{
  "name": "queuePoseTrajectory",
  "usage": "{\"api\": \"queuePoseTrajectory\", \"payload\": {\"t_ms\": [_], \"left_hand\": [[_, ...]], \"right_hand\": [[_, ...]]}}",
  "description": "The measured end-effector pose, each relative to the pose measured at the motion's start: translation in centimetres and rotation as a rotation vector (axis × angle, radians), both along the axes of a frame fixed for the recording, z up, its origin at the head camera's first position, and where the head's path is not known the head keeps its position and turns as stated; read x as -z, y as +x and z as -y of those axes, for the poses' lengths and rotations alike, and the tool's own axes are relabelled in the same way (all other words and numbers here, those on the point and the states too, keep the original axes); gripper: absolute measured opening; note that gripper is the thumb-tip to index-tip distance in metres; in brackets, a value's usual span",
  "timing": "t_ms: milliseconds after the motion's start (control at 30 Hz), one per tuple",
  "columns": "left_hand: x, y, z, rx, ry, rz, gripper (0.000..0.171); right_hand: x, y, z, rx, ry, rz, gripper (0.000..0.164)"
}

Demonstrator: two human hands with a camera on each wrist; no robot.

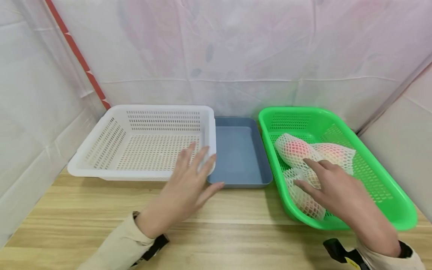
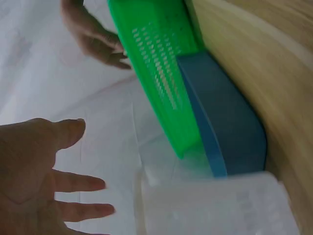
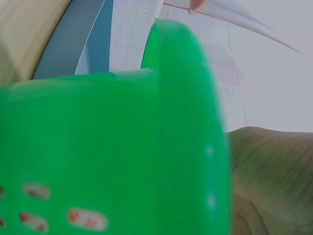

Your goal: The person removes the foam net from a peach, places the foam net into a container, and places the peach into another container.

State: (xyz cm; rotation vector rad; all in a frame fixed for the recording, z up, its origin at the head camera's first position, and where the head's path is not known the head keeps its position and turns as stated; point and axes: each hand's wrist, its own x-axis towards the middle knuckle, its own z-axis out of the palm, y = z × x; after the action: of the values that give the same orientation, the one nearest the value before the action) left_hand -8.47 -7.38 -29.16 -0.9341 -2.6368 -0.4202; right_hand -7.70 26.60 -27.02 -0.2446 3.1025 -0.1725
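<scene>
Pink and yellowish round fruits in white foam net sleeves (image 1: 294, 149) lie together in the green basket (image 1: 381, 176). My right hand (image 1: 341, 191) is over them, thumb and index finger extended and apart, its other fingers partly hidden. In the right wrist view the basket wall covers most of that hand (image 3: 269, 171). My left hand (image 1: 185, 187) hovers at the near right corner of the white basket (image 1: 135, 174), fingers spread and nothing in them. The left wrist view shows its thumb and fingers (image 2: 80, 183) apart too.
A shallow blue-grey tray (image 1: 237, 153) stands between the two baskets on the wooden table (image 1: 216, 232). White sheeting (image 1: 236, 48) hangs behind and at both sides. Raised basket rims border the tray left and right.
</scene>
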Motion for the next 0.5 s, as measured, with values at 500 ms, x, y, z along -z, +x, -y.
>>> {"api": "queuePoseTrajectory", "payload": {"t_ms": [500], "left_hand": [[1.1, -0.2, -12.0, -0.156, -0.131, -0.012, 0.060]], "right_hand": [[1.0, 1.3, -1.8, 0.040, 0.013, 0.247, 0.096]]}}
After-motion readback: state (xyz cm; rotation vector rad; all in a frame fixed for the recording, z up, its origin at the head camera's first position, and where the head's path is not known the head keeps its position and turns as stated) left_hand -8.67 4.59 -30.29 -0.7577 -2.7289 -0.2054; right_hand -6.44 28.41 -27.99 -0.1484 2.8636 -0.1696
